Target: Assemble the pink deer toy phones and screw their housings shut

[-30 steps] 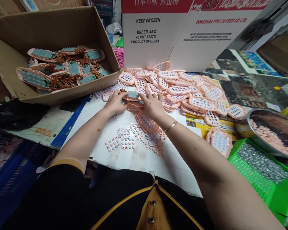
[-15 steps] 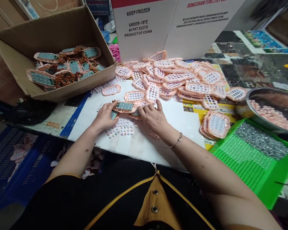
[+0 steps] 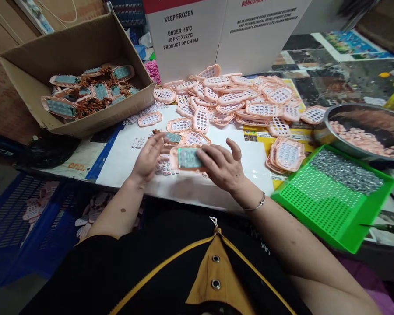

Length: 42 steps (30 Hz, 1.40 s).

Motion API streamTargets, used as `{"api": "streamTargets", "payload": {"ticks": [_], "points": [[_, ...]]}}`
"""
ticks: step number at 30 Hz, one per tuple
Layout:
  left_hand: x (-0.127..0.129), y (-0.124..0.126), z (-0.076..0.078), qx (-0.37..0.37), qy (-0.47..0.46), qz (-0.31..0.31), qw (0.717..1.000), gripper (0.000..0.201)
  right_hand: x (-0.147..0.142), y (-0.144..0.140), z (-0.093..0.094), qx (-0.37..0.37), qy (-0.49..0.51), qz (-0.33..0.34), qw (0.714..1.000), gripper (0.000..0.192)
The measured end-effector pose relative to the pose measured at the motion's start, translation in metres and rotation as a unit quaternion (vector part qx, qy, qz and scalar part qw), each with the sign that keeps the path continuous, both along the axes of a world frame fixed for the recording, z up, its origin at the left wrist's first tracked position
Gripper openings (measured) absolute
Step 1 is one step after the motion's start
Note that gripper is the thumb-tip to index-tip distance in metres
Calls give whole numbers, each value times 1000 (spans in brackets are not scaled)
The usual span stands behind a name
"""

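In my right hand (image 3: 225, 166) is a pink toy-phone shell half (image 3: 174, 159) with a green circuit board (image 3: 188, 158) set in it. The fingers lie over its right end, and it is slightly blurred. My left hand (image 3: 148, 159) is just left of it, fingers stretched out and apart, holding nothing. Behind the hands, another shell with a green board (image 3: 173, 138) lies on the white sheet (image 3: 114, 168), beside pink shells with round holes (image 3: 197, 138). Small white keypad pieces (image 3: 166, 168) lie in rows beneath my hands, partly hidden.
A heap of pink shells (image 3: 230, 98) lies at the back against a white carton (image 3: 187, 48). At left, a cardboard box (image 3: 111, 111) holds shells with boards and brown wires. At right are stacked shells (image 3: 285, 154), a green basket (image 3: 321, 205) of screws and a metal bowl (image 3: 325, 127).
My right hand has brought a shell with a green board nearer to me, off the others. My left hand has let go of the other shell and opened. The view has shifted slightly.
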<state>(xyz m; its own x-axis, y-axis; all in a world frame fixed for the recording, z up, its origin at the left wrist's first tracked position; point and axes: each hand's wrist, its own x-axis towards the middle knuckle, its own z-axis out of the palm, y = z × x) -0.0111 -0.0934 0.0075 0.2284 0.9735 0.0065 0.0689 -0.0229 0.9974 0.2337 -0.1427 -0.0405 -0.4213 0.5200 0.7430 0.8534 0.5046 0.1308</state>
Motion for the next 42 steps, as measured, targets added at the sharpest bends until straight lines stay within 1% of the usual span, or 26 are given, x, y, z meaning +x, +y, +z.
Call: {"api": "streamTargets", "payload": {"ticks": [1, 2, 3, 4, 5, 6, 7, 8, 9, 11, 13, 15, 18, 21, 23, 25, 27, 28, 30, 32, 34, 36, 38, 40, 41, 42], "points": [[4, -9, -1, -93, -75, -78, 990, 71, -1, -4, -2, 2, -6, 31, 999, 47], [8, -17, -3, -182, -126, -164, 961, 79, -1, -9, -3, -1, -16, 55, 998, 49], [12, -25, -6, -256, -161, -241, 922, 84, -2, -13, -4, -10, -25, 67, 997, 51], [15, -31, -9, -309, -190, -296, 884, 83, -2, -16, -5, -25, -31, 70, 997, 52], [17, -37, -13, -341, -214, -326, 855, 77, -2, -20, -5, -47, -33, 67, 996, 52], [20, -41, -16, -356, -236, -333, 841, 70, -1, -23, -6, -71, -28, 59, 995, 52], [22, -44, -18, -356, -255, -326, 838, 65, 0, -25, -7, -95, -19, 50, 994, 52], [24, -46, -20, -348, -267, -312, 843, 62, 3, -27, -7, -115, -4, 36, 993, 52], [25, -46, -21, -333, -273, -297, 853, 64, 6, -29, -8, -131, 17, 13, 991, 52], [27, -44, -19, -296, -284, -266, 872, 72, 17, -30, -10, -156, 77, -59, 983, 50], [27, -39, -17, -268, -301, -235, 885, 73, 31, -29, -14, -184, 145, -134, 963, 42], [27, -33, -15, -267, -315, -206, 887, 66, 44, -28, -18, -220, 198, -160, 942, 34], [31, -28, -16, -302, -319, -172, 882, 58, 52, -31, -22, -264, 243, -130, 924, 27], [38, -27, -20, -342, -314, -152, 873, 56, 43, -35, -19, -285, 291, -80, 910, 23], [42, -28, -25, -360, -312, -151, 866, 56, 33, -37, -13, -294, 350, -45, 888, 25], [46, -29, -29, -370, -313, -167, 859, 55, 24, -35, -6, -306, 414, -10, 857, 34], [49, -30, -33, -378, -314, -195, 849, 54, 18, -32, -3, -321, 459, 15, 828, 54], [51, -31, -34, -381, -316, -207, 844, 54, 16, -30, -2, -326, 470, 20, 820, 66], [55, -32, -35, -384, -318, -222, 838, 51, 12, -27, -5, -333, 465, 17, 820, 88], [59, -34, -35, -384, -318, -231, 836, 46, 7, -28, -10, -339, 441, 4, 831, 96], [63, -36, -34, -385, -314, -243, 833, 45, 2, -32, -16, -348, 422, -13, 837, 94], [67, -37, -35, -388, -308, -259, 829, 50, 0, -36, -21, -356, 412, -28, 838, 91], [70, -38, -35, -391, -303, -272, 826, 54, 5, -41, -20, -357, 399, -31, 844, 92], [74, -39, -37, -397, -306, -274, 821, 53, 23, -46, -14, -340, 376, -34, 861, 90], [77, -40, -37, -402, -312, -272, 816, 52, 37, -48, -9, -323, 362, -43, 873, 85], [79, -41, -38, -408, -321, -269, 811, 49, 55, -50, -3, -301, 343, -70, 887, 78]]}}
